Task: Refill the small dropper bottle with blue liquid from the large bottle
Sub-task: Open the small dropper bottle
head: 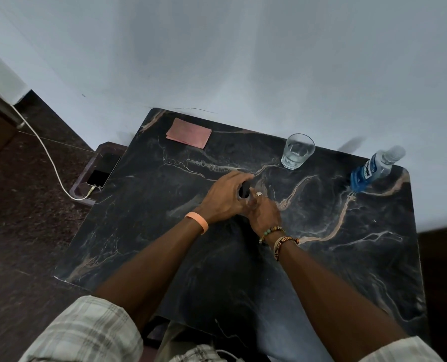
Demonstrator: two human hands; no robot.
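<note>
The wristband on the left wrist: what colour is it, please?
The wristband is peach-orange; head view.

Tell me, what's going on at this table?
A person sits at a dark marble table with both hands on the small dropper bottle: the left hand grips its black top, the right hand holds it lower down. The large bottle of blue liquid stands untouched at the far right, near a glass.
</note>
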